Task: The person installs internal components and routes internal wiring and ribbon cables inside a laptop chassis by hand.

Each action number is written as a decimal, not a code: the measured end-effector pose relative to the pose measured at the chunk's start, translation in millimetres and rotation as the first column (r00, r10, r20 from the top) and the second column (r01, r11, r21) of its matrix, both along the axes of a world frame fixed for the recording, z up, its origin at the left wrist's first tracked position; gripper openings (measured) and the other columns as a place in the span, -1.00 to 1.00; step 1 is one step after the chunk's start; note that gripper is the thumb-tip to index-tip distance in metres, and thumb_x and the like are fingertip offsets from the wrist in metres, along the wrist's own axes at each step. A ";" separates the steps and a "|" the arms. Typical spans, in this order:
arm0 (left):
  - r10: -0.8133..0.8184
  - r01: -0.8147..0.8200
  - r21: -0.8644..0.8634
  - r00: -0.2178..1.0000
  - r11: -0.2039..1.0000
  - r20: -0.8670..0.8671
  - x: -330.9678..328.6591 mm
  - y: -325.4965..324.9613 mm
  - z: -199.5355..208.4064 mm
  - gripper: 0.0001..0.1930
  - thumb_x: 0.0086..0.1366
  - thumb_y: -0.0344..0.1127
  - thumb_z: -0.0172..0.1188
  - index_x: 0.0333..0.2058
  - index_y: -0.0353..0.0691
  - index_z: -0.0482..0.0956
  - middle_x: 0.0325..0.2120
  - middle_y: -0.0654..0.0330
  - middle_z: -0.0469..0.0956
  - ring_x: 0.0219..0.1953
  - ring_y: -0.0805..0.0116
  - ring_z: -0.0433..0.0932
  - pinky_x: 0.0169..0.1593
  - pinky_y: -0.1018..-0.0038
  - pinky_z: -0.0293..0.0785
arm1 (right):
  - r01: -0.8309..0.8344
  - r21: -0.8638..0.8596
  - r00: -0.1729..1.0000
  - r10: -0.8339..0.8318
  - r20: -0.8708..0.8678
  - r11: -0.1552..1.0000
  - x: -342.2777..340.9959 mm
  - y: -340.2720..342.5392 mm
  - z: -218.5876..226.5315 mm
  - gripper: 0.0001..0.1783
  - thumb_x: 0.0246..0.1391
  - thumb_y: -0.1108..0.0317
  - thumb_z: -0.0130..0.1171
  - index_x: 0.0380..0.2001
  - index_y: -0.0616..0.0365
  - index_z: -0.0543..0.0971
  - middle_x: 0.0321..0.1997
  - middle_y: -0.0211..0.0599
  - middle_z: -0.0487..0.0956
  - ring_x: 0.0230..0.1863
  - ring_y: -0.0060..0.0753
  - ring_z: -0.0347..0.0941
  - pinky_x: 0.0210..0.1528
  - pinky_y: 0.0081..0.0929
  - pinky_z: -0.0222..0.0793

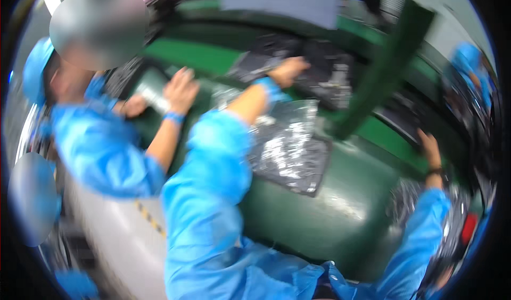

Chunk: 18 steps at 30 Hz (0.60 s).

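Observation:
My left hand [289, 70] reaches across to the far side of the dark green table, over black items in clear plastic bags [327, 74]. Motion blur smears its fingers, so its grip is unclear. Out to the right, my right hand [430, 150] is at the near end of a dark flat item [402, 116]. Whether its fingers close on that item cannot be made out. Below my left wrist, a black item in a shiny clear plastic bag [290, 153] lies on the green table [340, 204].
A green upright post [386, 68] stands between my hands. At my left a co-worker in blue [106, 146] has both hands over the table near a shiny clear packet [153, 95]. Crumpled clear plastic [404, 201] lies beside my right forearm. Another person in blue [474, 68] is at the far right.

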State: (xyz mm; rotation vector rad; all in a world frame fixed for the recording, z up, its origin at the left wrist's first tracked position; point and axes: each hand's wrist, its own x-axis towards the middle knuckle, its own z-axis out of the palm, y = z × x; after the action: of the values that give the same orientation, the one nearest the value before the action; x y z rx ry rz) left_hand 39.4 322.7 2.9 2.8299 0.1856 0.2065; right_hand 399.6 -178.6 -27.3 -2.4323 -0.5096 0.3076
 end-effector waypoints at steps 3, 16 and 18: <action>0.452 -0.235 -0.755 0.888 0.612 0.089 93.1 -11.3 -44.9 -0.69 0.21 -0.33 0.07 -0.11 -0.38 0.51 -0.29 -0.13 0.60 -0.24 -0.08 0.60 -0.09 0.19 0.51 | 0.081 0.027 0.986 -0.084 0.146 0.996 81.7 -40.4 -50.0 -0.41 -0.07 -0.03 0.40 -0.44 0.46 0.59 -0.43 -0.26 0.57 -0.36 -0.47 0.40 -0.28 -0.40 0.34; 0.545 0.133 -0.977 0.813 0.168 0.204 -92.5 -149.2 99.5 -0.67 0.31 -0.39 0.12 0.04 -0.30 0.47 -0.16 0.16 0.58 -0.15 0.45 0.52 -0.04 0.45 0.46 | 0.525 0.595 0.634 0.187 -0.751 0.608 49.5 11.5 -36.2 -0.69 0.05 0.26 0.29 -0.12 0.10 0.60 -0.16 -0.35 0.62 -0.22 -0.32 0.55 -0.21 -0.37 0.51; 0.469 0.194 -0.976 0.856 0.097 0.217 -111.2 -184.0 106.7 -0.72 0.33 -0.40 0.12 0.00 -0.29 0.48 -0.20 0.18 0.60 -0.18 0.46 0.56 -0.06 0.47 0.49 | 0.497 0.646 0.606 0.302 -0.736 0.579 35.3 12.5 -23.2 -0.71 0.08 0.33 0.26 -0.11 0.12 0.57 -0.13 -0.28 0.61 -0.11 -0.29 0.53 -0.09 -0.31 0.53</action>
State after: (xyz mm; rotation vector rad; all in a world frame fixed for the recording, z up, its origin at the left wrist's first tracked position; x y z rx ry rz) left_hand -71.8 138.7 109.6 1.2237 0.3323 0.5807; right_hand 434.9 -166.1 -50.5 -1.1584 -0.0135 0.8463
